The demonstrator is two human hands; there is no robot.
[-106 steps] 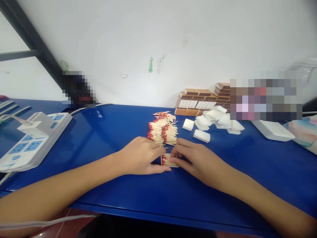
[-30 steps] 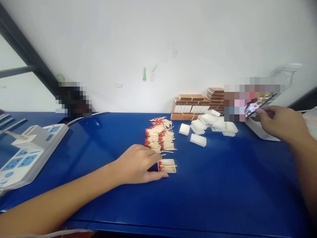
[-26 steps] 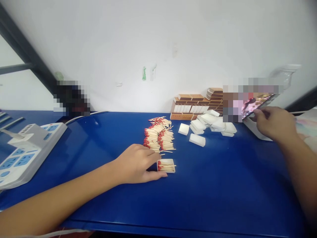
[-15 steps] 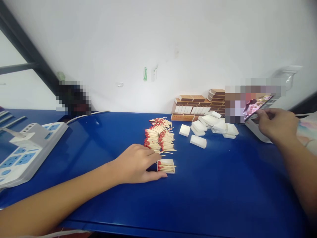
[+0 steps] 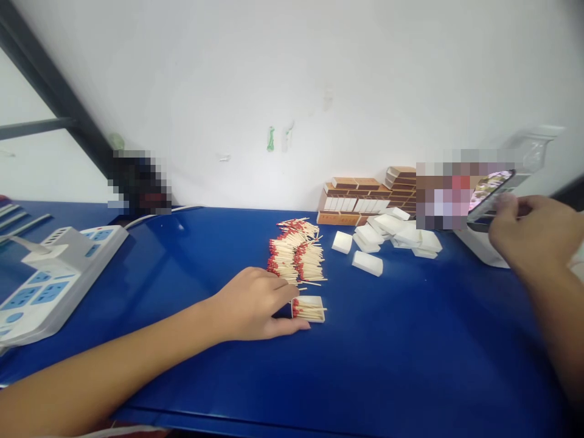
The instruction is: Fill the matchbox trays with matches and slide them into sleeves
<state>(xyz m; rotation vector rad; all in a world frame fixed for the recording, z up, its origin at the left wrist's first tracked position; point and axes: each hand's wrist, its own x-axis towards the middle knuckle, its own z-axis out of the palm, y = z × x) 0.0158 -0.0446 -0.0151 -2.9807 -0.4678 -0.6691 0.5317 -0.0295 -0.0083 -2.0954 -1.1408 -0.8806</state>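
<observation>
My left hand (image 5: 262, 307) rests on the table, index finger and thumb curved round the left end of a small white matchbox tray (image 5: 318, 301). Red-headed matches (image 5: 308, 311) lie in the tray, some tips over its right end. Just beyond this hand is a pile of loose matches (image 5: 311, 266), heads to the left. At the far right my right hand (image 5: 531, 228) is closed on a tilted smartphone (image 5: 495, 188) with a lit screen. The thumb is blurred across its lower right part; the other fingers are mostly hidden.
Behind the matches, several white trays (image 5: 367, 263) lie scattered and heaped. Stacked brown matchboxes (image 5: 337, 217) stand against the wall. A white power strip (image 5: 68, 286) with a plug sits at the left of the blue table (image 5: 365, 365). A white container (image 5: 486, 249) stands below the phone.
My right hand and the phone have shifted to the right, and the phone's screen is turned differently. The left hand stays at the tray. The whole view has moved slightly.
</observation>
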